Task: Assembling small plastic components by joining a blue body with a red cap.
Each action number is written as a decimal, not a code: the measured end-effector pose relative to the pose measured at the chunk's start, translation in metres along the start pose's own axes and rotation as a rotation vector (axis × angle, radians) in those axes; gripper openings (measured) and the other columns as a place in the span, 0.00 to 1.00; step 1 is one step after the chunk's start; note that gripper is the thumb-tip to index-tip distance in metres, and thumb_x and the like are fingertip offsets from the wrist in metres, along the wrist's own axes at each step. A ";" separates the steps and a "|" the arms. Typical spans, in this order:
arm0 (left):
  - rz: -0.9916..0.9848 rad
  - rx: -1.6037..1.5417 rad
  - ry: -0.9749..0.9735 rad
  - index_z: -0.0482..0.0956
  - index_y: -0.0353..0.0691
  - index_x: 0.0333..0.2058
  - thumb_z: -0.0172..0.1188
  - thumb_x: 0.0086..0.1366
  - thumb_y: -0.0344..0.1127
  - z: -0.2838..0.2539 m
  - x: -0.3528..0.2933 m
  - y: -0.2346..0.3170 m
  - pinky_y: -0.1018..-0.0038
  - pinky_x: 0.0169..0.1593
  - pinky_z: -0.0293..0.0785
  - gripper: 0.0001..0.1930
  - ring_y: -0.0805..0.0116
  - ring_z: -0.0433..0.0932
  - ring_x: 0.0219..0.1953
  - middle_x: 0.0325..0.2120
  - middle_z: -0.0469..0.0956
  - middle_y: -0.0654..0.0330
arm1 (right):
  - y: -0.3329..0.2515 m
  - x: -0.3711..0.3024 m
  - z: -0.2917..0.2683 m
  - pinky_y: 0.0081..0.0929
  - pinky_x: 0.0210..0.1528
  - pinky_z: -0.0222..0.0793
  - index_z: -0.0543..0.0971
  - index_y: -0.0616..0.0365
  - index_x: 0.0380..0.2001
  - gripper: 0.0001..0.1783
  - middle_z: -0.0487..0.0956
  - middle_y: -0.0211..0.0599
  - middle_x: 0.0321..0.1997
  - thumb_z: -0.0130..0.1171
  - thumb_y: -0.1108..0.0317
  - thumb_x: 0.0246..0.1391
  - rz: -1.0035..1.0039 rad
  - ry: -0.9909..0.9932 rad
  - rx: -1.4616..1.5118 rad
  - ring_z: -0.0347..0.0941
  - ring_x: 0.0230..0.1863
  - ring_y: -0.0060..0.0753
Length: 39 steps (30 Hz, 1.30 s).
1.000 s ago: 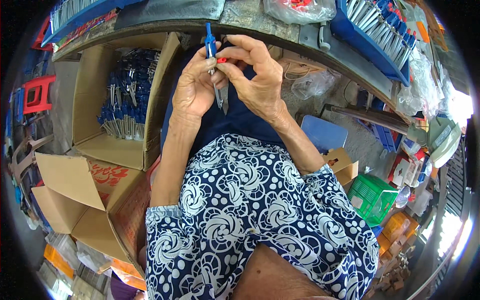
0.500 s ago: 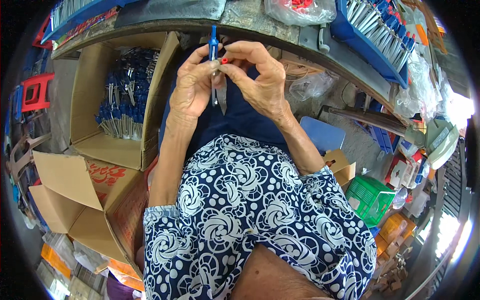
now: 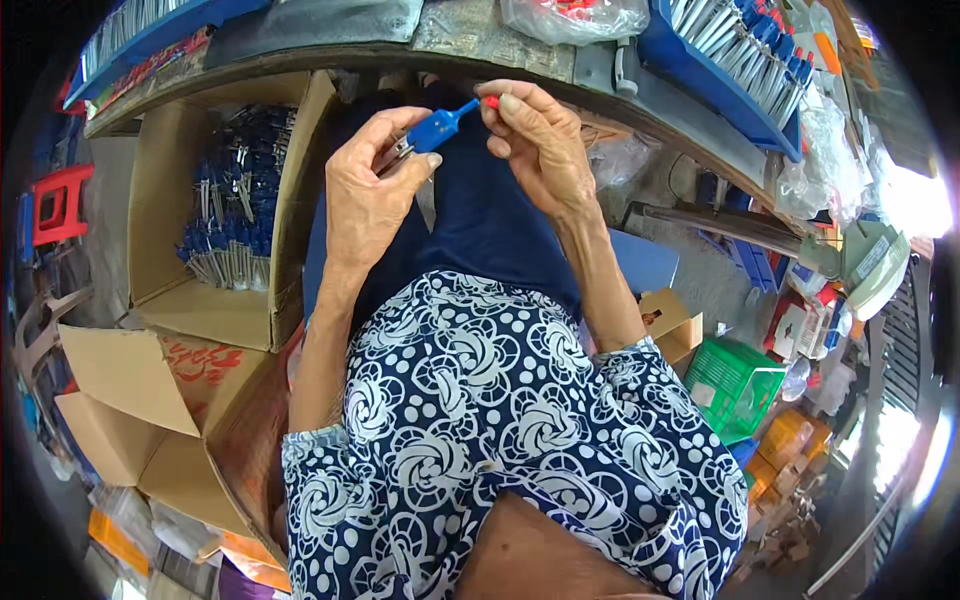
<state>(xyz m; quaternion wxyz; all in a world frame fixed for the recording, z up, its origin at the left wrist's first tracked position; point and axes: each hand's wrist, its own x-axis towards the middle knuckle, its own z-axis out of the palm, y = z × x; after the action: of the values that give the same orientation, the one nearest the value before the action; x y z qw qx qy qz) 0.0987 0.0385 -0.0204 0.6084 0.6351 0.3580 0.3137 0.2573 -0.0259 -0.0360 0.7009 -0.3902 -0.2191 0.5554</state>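
My left hand (image 3: 372, 185) grips a blue plastic piece with a narrow tip (image 3: 434, 129), tilted so the tip points up and right. Some metal shows by my fingers at its lower end; the rest is hidden in the hand. Between thumb and fingers, my right hand (image 3: 545, 145) pinches a small red cap (image 3: 490, 102). The cap sits right at the blue tip; whether it is on the tip, I cannot tell. Below my left hand a grey pointed strip (image 3: 427, 205) shows against the dark blue cloth over my legs.
A cardboard box (image 3: 155, 215) at left holds many blue-and-metal pieces. Another open box (image 3: 110, 370) lies nearer. The workbench edge (image 3: 490, 65) runs across the far side, carrying a blue tray (image 3: 725, 95) of metal rods and a bag of red parts (image 3: 575, 18). A green crate (image 3: 735, 385) stands at right.
The blue piece has turned from upright to leaning right. My right hand has moved right and up with the red cap, which is now at the blue tip.
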 end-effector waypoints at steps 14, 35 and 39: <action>0.056 0.089 0.016 0.73 0.33 0.36 0.57 0.46 0.22 0.007 -0.003 0.001 0.85 0.28 0.66 0.14 0.83 0.67 0.24 0.23 0.72 0.65 | 0.002 -0.001 -0.009 0.14 0.25 0.59 0.73 0.65 0.34 0.08 0.72 0.33 0.30 0.53 0.72 0.49 -0.031 -0.021 -0.002 0.65 0.30 0.18; 0.265 0.350 0.014 0.74 0.36 0.37 0.58 0.43 0.20 0.004 -0.003 -0.001 0.81 0.25 0.67 0.18 0.74 0.70 0.21 0.25 0.74 0.58 | 0.004 -0.004 -0.013 0.16 0.25 0.69 0.74 0.66 0.33 0.09 0.75 0.37 0.27 0.54 0.73 0.48 -0.079 -0.001 -0.141 0.70 0.27 0.20; 0.341 0.501 0.010 0.75 0.38 0.37 0.58 0.42 0.20 0.002 -0.005 0.005 0.75 0.24 0.66 0.18 0.67 0.70 0.19 0.21 0.70 0.57 | 0.006 -0.004 -0.015 0.20 0.28 0.74 0.74 0.67 0.34 0.10 0.75 0.37 0.26 0.54 0.72 0.48 -0.094 -0.022 -0.150 0.72 0.28 0.22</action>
<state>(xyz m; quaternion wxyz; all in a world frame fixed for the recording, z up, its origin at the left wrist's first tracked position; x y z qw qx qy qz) 0.0980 0.0334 -0.0151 0.3695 0.8148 0.3154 0.3164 0.2632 -0.0340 -0.0494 0.6926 -0.4247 -0.2858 0.5082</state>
